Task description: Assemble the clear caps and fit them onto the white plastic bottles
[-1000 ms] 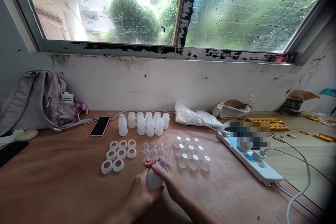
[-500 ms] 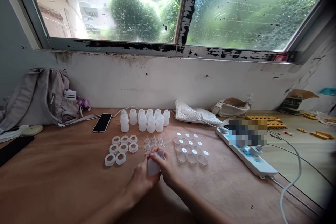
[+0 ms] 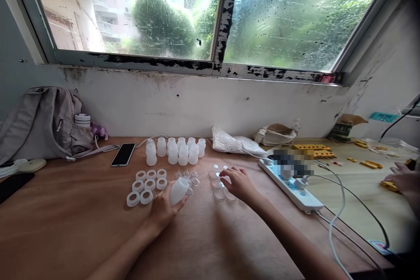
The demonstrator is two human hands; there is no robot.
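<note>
My left hand (image 3: 163,207) is wrapped round a frosted white baby bottle (image 3: 179,191), which leans with its top to the upper right. My right hand (image 3: 239,183) is over a group of clear round caps (image 3: 218,193) with white dots. Its thumb and forefinger are bent and apart at one cap; the hand covers part of the group. Between the hands lie clear bottle teats (image 3: 194,181), partly behind the held bottle. Left of them, white screw rings (image 3: 146,196) lie in rows. Several more frosted bottles (image 3: 183,156) stand upright behind.
A phone (image 3: 123,155) and a backpack (image 3: 49,122) are at the back left. A white padded packet (image 3: 226,141) lies by the wall. At right are a power strip (image 3: 292,188) with cables and yellow parts (image 3: 313,151). Another person's hand (image 3: 405,179) shows at the right edge.
My right hand has let go of the bottle and moved right to the clear caps. My left hand has shifted left, still holding the bottle. The view has turned slightly right.
</note>
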